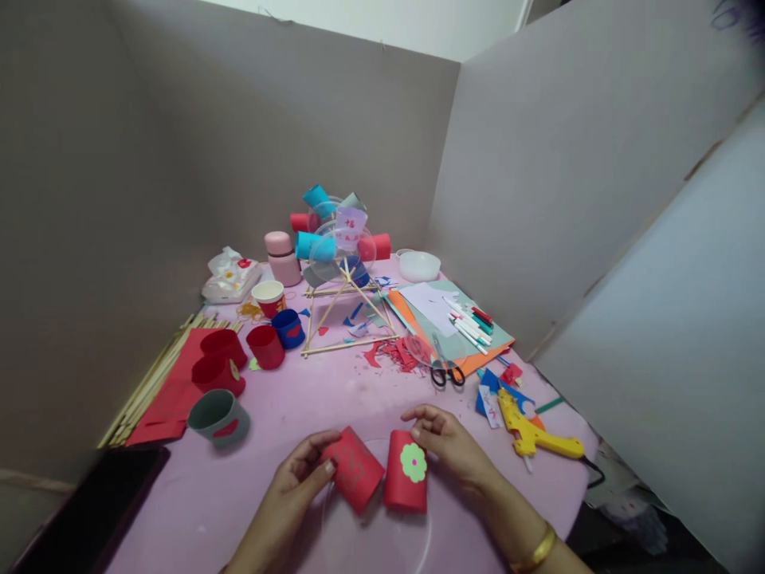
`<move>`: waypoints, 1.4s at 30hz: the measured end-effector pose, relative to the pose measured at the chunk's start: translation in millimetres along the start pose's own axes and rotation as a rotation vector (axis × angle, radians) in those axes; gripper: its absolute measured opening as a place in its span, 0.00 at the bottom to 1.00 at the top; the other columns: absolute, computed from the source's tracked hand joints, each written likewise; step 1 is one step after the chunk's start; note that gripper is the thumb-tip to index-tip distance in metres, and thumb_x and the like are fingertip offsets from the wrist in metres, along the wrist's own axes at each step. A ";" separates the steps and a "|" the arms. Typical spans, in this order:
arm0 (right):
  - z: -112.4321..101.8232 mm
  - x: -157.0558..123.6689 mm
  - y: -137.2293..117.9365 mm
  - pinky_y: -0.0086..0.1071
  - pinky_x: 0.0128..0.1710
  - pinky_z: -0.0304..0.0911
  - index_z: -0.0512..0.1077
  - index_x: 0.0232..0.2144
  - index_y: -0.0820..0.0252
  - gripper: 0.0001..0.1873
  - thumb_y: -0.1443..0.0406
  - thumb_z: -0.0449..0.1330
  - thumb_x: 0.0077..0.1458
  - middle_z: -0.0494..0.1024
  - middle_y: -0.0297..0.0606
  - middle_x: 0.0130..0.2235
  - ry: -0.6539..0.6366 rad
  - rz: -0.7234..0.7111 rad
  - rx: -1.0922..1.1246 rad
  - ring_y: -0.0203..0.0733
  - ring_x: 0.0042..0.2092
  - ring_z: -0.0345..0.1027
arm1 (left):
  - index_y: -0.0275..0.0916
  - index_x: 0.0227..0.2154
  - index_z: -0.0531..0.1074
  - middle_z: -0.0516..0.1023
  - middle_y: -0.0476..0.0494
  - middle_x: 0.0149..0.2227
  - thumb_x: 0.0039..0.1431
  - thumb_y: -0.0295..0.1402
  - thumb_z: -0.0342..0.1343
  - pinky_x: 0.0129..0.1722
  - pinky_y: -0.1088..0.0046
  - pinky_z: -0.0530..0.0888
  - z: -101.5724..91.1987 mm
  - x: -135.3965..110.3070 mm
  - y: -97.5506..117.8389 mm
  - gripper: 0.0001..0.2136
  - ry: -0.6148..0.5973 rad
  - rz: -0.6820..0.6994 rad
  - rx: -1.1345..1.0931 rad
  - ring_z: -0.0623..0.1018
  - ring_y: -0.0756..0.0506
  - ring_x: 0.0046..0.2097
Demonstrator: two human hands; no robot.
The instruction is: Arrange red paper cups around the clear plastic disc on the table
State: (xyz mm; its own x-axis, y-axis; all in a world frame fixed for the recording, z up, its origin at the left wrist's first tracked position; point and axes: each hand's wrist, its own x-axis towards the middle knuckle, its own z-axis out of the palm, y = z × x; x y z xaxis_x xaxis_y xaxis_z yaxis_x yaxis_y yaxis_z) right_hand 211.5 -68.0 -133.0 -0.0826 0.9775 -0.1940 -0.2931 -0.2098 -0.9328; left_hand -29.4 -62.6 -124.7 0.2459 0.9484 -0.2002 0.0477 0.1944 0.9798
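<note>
Two red paper cups lie on a clear plastic disc (pixel 418 534) at the near edge of the pink table (pixel 311 406). My left hand (pixel 296 474) is closed around the left red cup (pixel 354 469), which is tilted on its side. My right hand (pixel 445 440) holds the top of the right red cup (pixel 406 472), which carries a green flower sticker. The two cups touch each other between my hands.
A stick-and-cup wheel model (pixel 338 255) stands at the back. Red, blue and grey cups (pixel 221 416) sit at left beside red paper and sticks. Scissors (pixel 445 368), markers (pixel 472 323), a white bowl (pixel 419 265) and a yellow glue gun (pixel 531 430) lie at right. Grey partitions surround the table.
</note>
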 end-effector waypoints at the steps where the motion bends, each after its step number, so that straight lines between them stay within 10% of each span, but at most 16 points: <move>1: 0.4 -0.5 1.2 0.25 0.25 0.54 0.74 0.34 0.61 0.21 0.54 0.70 0.40 0.69 0.26 0.22 0.028 -0.008 0.020 0.30 0.23 0.60 | 0.45 0.44 0.69 0.76 0.46 0.48 0.55 0.41 0.55 0.48 0.72 0.69 -0.5 -2.2 -2.1 0.14 0.019 -0.005 -0.017 0.73 0.45 0.49; 16: 3.4 -9.8 20.8 0.26 0.30 0.59 0.70 0.36 0.59 0.20 0.56 0.69 0.43 0.74 0.28 0.24 0.299 -0.111 0.166 0.32 0.27 0.65 | 0.41 0.47 0.66 0.77 0.47 0.37 0.48 0.48 0.60 0.41 0.75 0.68 -7.7 -23.4 -12.5 0.25 0.175 -0.016 -0.004 0.73 0.45 0.41; 42: -2.1 -15.2 21.1 0.29 0.34 0.62 0.71 0.37 0.58 0.18 0.54 0.67 0.47 0.79 0.35 0.31 0.220 -0.047 0.086 0.39 0.33 0.69 | 0.41 0.38 0.75 0.80 0.42 0.39 0.46 0.46 0.62 0.43 0.69 0.73 5.0 -33.0 -8.3 0.18 0.325 0.074 -0.013 0.77 0.40 0.42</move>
State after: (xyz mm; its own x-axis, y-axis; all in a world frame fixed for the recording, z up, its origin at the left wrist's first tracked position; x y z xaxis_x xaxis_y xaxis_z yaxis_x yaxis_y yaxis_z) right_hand 208.6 -87.3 -150.4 0.1396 0.9651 -0.2216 -0.3723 -0.1562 -0.9149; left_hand -33.1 -96.8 -126.2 -0.0738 0.9900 -0.1205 0.0279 0.1229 0.9920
